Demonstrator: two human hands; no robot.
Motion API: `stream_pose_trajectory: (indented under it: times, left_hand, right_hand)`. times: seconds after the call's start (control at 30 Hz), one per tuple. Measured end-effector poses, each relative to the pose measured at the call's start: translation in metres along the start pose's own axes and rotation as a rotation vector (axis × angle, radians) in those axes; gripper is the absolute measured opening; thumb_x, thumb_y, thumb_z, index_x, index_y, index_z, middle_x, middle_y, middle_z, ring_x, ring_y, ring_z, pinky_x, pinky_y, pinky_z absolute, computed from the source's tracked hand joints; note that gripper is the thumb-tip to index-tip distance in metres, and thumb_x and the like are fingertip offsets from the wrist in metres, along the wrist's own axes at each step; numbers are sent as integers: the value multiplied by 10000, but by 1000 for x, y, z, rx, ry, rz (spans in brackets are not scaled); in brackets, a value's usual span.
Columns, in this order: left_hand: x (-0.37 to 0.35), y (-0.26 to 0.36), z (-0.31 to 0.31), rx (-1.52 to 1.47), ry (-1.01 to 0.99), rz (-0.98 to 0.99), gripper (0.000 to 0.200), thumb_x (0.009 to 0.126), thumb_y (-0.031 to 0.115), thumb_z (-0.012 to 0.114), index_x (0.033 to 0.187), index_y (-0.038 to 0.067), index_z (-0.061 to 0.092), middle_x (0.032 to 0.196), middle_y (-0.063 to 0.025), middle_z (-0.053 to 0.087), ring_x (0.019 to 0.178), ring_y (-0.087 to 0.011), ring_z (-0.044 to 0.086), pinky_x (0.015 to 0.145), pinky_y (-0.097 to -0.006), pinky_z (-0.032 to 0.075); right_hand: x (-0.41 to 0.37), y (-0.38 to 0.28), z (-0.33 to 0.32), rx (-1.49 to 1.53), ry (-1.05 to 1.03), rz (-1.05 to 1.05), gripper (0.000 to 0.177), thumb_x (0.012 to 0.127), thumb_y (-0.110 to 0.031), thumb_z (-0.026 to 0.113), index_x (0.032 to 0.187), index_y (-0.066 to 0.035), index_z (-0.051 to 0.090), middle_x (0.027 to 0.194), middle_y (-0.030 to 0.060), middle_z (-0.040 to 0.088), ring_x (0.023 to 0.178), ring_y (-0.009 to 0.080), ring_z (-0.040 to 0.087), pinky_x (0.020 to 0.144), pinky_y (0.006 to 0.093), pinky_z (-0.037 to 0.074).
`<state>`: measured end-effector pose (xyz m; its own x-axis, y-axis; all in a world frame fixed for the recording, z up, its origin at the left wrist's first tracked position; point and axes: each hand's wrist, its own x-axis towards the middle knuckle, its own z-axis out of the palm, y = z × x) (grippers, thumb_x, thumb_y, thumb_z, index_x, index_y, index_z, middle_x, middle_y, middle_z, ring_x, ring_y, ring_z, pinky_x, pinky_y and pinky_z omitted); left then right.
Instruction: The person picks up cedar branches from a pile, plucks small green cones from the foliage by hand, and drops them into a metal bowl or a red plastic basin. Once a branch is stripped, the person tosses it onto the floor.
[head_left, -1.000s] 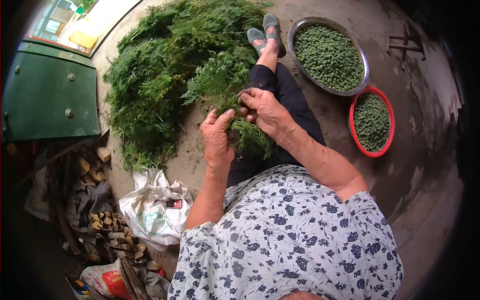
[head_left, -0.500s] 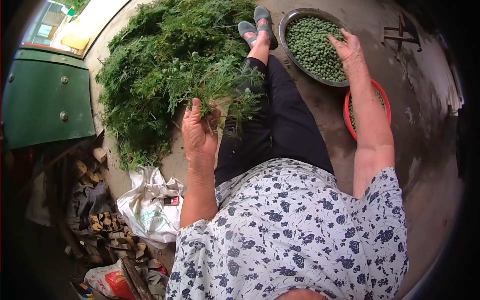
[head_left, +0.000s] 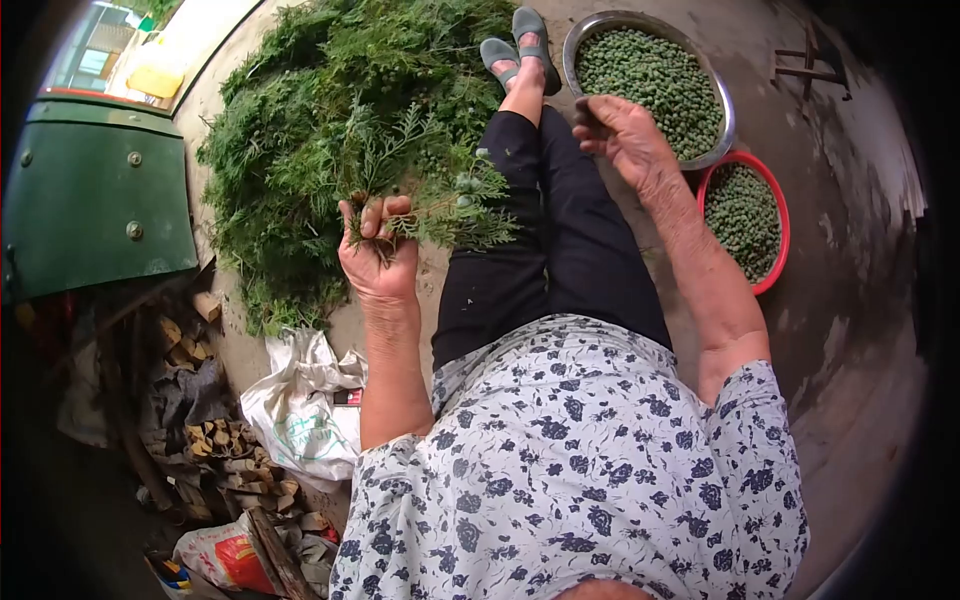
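Observation:
My left hand (head_left: 380, 245) is closed round the stem of a leafy cypress sprig (head_left: 465, 200), its flat green fronds spreading above and to the right. A few pale blue-green cones show on the sprig. My right hand (head_left: 625, 145) hangs over my right shin, just left of a large metal basin (head_left: 727, 125). Its fingers are loosely bent and apart, with nothing visible in them. Round green cones (head_left: 650, 90) fill the basin. Below it stands a red-rimmed bowl (head_left: 785, 235) that also holds green cones.
A big heap of cypress branches (head_left: 290, 150) lies on the floor left of my outstretched legs. A white sack (head_left: 310, 410) and chopped firewood (head_left: 220, 440) are at lower left, beneath a green panel (head_left: 100, 200). A small wooden stool (head_left: 808, 65) stands at upper right.
My right hand has left the cones in the metal basin and moved left towards my legs. The sprig has turned in my left hand, which shifted slightly left.

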<state>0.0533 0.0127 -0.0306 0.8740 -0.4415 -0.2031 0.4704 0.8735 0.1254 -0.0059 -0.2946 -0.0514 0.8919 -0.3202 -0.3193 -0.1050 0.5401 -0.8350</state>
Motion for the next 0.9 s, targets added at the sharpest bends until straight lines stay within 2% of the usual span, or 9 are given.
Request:
stream_pose_trajectory:
  times: [0.13, 0.2, 0.4, 0.47, 0.6, 0.67, 0.8, 0.87, 0.9]
  left_hand:
    - [-2, -8, 17, -98, 165, 86, 341, 908, 280, 481, 661, 49, 442, 523, -29, 334, 562, -191, 360, 661, -336, 388]
    - [-3, -5, 10, -70, 232, 115, 326, 909, 286, 476, 696, 39, 484, 519, -24, 321, 557, -185, 349, 654, -335, 387]
    - [-8, -13, 9, -85, 236, 88, 346, 905, 291, 482, 667, 41, 475, 485, -26, 316, 533, -177, 344, 628, -331, 386]
    - [-9, -14, 5, 12, 241, 80, 338, 905, 289, 483, 679, 38, 489, 480, -28, 314, 527, -177, 350, 623, -331, 389]
    - [-10, -19, 5, 40, 276, 77, 320, 904, 302, 486, 694, 61, 488, 471, -16, 316, 497, -152, 328, 601, -307, 379]
    - [-10, -18, 4, 16, 228, 43, 313, 903, 306, 486, 707, 62, 499, 469, -12, 312, 490, -146, 320, 586, -297, 371]
    - [-11, -12, -9, 103, 75, -43, 250, 901, 284, 499, 793, 63, 546, 484, 20, 315, 536, -130, 325, 555, -259, 333]
    - [-11, -15, -11, 118, 96, -71, 247, 901, 286, 499, 794, 68, 546, 487, 24, 315, 531, -129, 321, 552, -258, 334]
    - [-11, -17, -12, 133, 117, -93, 245, 901, 289, 499, 795, 74, 546, 490, 28, 315, 526, -128, 317, 548, -257, 334]
  right_hand:
    - [-26, 56, 50, 8, -236, 347, 405, 843, -396, 579, 1003, -24, 565, 839, 38, 617, 720, 128, 613, 550, 237, 463]
    - [-34, 63, 74, 199, -256, 338, 405, 846, -418, 561, 974, -34, 567, 845, 31, 619, 741, 121, 610, 586, 234, 468]
    - [-27, 63, 94, 365, -235, 260, 256, 857, -276, 599, 989, -59, 564, 865, -1, 579, 788, 103, 562, 647, 243, 459]
    - [-22, 64, 94, 457, -206, 207, 176, 898, -191, 525, 964, -34, 569, 904, 43, 619, 797, 141, 604, 734, 300, 507]
    - [-26, 58, 97, 351, -263, 223, 179, 901, -170, 518, 989, -20, 559, 925, 52, 613, 808, 153, 605, 760, 308, 508]
    - [-29, 53, 104, 407, -133, 251, 182, 887, -184, 553, 993, -38, 530, 805, 17, 572, 707, 97, 543, 626, 262, 473]
    - [-26, 50, 96, 471, -102, 271, 206, 880, -212, 566, 981, -48, 494, 728, 14, 528, 604, 94, 498, 547, 273, 455]
    - [-25, 48, 89, 377, -188, 257, 242, 867, -242, 584, 970, -57, 466, 679, 13, 480, 532, 94, 447, 469, 266, 404]
    - [-25, 48, 92, 283, -125, 277, 250, 863, -249, 592, 985, -54, 495, 733, 6, 516, 594, 86, 471, 514, 252, 386]
